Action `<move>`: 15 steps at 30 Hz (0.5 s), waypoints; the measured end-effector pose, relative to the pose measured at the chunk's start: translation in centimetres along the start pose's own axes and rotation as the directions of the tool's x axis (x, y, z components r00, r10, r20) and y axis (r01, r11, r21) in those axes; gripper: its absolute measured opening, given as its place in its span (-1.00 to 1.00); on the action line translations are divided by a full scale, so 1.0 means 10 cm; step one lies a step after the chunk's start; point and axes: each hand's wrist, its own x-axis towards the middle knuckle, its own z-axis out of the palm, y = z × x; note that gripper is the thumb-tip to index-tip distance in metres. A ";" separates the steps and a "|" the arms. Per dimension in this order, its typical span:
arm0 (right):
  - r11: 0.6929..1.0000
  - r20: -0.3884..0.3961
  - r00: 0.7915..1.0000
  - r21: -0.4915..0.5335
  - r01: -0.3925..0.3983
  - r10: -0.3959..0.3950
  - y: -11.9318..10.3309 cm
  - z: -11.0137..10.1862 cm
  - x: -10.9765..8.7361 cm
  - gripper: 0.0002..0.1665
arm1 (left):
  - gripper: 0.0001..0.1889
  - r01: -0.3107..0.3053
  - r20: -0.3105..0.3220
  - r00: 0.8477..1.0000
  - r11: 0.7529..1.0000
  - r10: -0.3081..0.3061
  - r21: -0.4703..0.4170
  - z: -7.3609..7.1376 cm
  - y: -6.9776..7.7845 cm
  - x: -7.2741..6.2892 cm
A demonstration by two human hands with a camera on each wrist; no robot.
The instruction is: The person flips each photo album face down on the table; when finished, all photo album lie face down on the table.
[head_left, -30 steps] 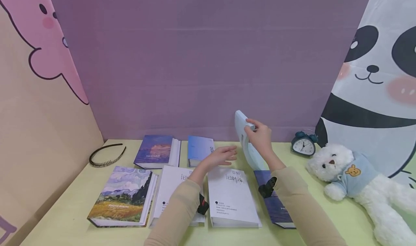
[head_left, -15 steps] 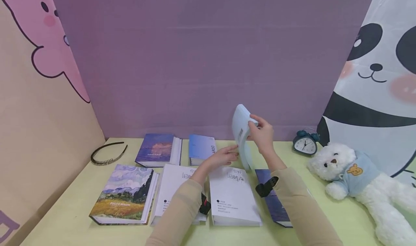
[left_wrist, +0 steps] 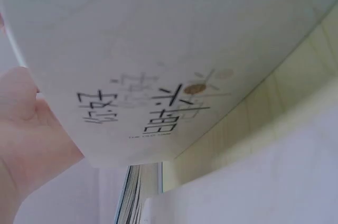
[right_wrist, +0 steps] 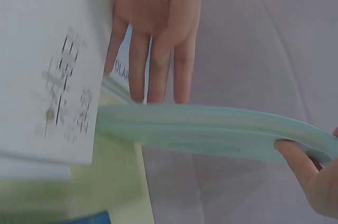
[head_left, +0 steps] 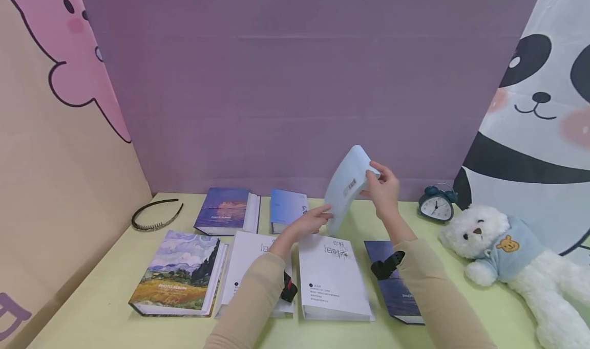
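A thin, pale blue soft-covered book (head_left: 348,188) with a barcode stands tilted and slightly bowed at the back of the table. My right hand (head_left: 384,191) pinches its upper right corner; the thumb (right_wrist: 298,163) presses on one face in the right wrist view. At its lower left edge is my left hand (head_left: 310,223), with extended fingers whose tips meet the book in the right wrist view. Just in front lies a white album (head_left: 334,282) with black lettering, and a blue "-AROID" album (head_left: 288,205) sits behind the left hand.
Another white album (head_left: 251,254), a landscape-painted photo album (head_left: 180,272) and a purple sunset album (head_left: 223,211) lie to the left, beyond them a headband (head_left: 154,221). On the right are a dark blue album (head_left: 398,292), an alarm clock (head_left: 436,205) and a white plush bear (head_left: 502,257).
The pale blue book has turned to show more of its barcode face, its lower end swinging left. My left fingers have come to its edge, and my right hand has shifted slightly right.
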 end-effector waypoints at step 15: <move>0.922 0.140 0.988 -0.371 0.112 -0.063 0.05 -0.54 -0.04 -0.41 | -0.51 -0.009 0.076 0.997 0.963 -0.012 0.270 0.04 0.03 -0.07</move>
